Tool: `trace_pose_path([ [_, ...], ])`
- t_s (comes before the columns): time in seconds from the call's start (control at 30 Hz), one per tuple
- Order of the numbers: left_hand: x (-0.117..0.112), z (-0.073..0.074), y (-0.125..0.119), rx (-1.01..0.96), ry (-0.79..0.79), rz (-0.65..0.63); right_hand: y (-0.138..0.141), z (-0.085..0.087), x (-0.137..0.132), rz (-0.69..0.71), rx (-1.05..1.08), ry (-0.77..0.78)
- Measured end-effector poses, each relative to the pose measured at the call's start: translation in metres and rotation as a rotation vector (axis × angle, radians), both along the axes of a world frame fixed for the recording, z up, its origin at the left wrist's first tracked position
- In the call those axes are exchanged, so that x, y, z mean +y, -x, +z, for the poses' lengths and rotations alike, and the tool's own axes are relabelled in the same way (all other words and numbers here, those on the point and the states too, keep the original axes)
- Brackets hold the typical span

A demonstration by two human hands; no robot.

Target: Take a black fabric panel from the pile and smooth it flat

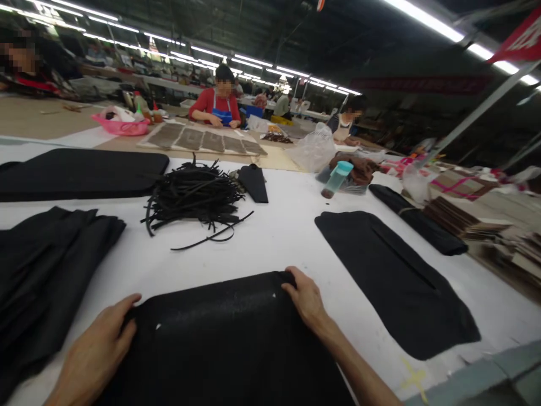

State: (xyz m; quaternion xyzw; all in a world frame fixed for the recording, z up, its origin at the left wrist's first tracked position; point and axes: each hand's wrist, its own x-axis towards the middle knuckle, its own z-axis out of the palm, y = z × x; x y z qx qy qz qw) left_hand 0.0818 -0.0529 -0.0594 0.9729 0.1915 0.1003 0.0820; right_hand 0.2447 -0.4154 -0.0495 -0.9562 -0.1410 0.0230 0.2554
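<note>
A large black fabric panel [224, 349] with two small white marks lies in front of me on the white table [279, 231]. My left hand [99, 341] grips its far left corner, thumb and fingers closed on the edge. At the far right corner, my right hand [306, 296] pinches the panel the same way. Beyond it sits a heap of thin black strips [198, 194], with a few loose strips in front. Another black panel [393, 276] with a long slit lies flat to the right. Folded black fabric [46, 282] is piled at the left.
A stack of black panels [84, 172] lies at the back left. A turquoise-lidded bottle [337, 179] stands tilted near a plastic bag [315, 148]. A black roll [418, 220] and brown pieces [459, 217] lie at right. A person in red [220, 104] works across the table.
</note>
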Motion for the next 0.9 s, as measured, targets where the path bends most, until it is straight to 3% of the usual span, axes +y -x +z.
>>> trace_pose_path([
  [0.1, -0.002, 0.005, 0.009, 0.075, -0.177, -0.035, -0.006, -0.003, -0.007, -0.015, -0.076, 0.075],
  [0.2, -0.008, 0.016, 0.012, 0.056, -0.359, -0.026, -0.006, 0.006, -0.017, -0.089, -0.218, 0.207],
  [0.27, -0.011, 0.017, 0.017, 0.013, -0.379, -0.079, -0.001, 0.015, -0.018, -0.130, -0.335, 0.297],
  [0.33, -0.014, 0.012, 0.022, -0.008, -0.323, -0.150, 0.008, 0.021, -0.013, -0.106, -0.327, 0.261],
  [0.47, -0.016, -0.005, 0.032, 0.109, -0.210, -0.195, 0.022, 0.014, 0.003, -0.016, 0.014, 0.049],
  [0.6, -0.010, -0.009, 0.040, 0.140, -0.153, -0.105, 0.017, 0.001, 0.001, -0.039, 0.007, 0.107],
  [0.73, -0.003, 0.004, 0.033, 0.109, -0.008, 0.010, -0.005, -0.001, 0.001, -0.048, -0.061, 0.196],
  [0.8, -0.005, 0.018, 0.018, 0.109, 0.037, -0.011, -0.015, 0.004, 0.017, 0.078, -0.113, 0.180],
  [0.9, -0.013, 0.040, -0.020, 0.124, 0.080, -0.146, -0.025, 0.016, 0.062, 0.305, -0.193, 0.178],
])
